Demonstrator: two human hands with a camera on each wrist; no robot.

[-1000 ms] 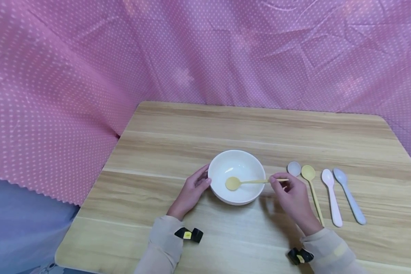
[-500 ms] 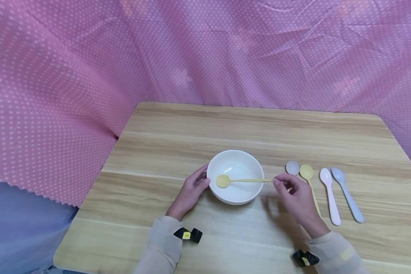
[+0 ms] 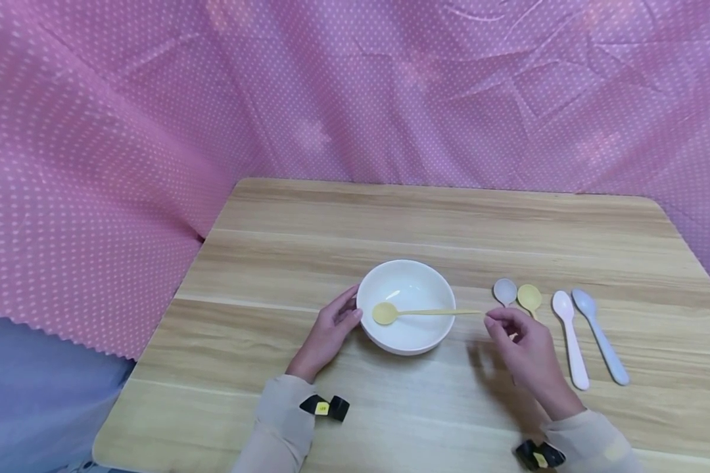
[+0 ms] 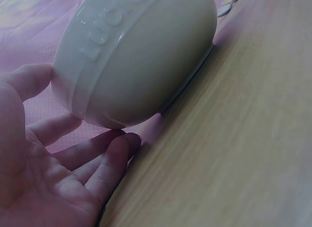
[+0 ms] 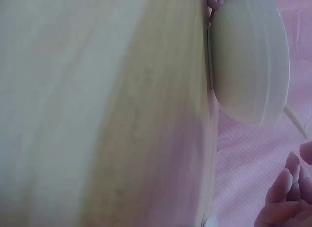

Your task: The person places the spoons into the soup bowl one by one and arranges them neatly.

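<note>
A white bowl (image 3: pixel 407 276) stands on the table, with raised lettering on its side in the left wrist view. My left hand (image 3: pixel 329 326) holds its left side, thumb at the rim and the other fingers against the wall. A yellow spoon (image 3: pixel 384 313) lies in the bowl, its handle resting over the right rim. My right hand (image 3: pixel 523 341) is just off the end of that handle, fingers loosely curled with nothing between them. In the right wrist view a small gap shows between the spoon handle (image 5: pixel 295 121) and the fingertips.
Right of the bowl lie a greyish spoon (image 3: pixel 505 290) and another yellow spoon (image 3: pixel 529 297), both partly hidden by my right hand. Farther right are a pink-white spoon (image 3: pixel 570 341) and a light blue spoon (image 3: pixel 602 338). Pink dotted cloth (image 3: pixel 355 92) hangs behind the wooden table (image 3: pixel 307 230).
The yellow spoon shifted left until its head lay near the bowl's left side. My right hand let go of the handle and drew back to the right. The left hand stayed at the bowl.
</note>
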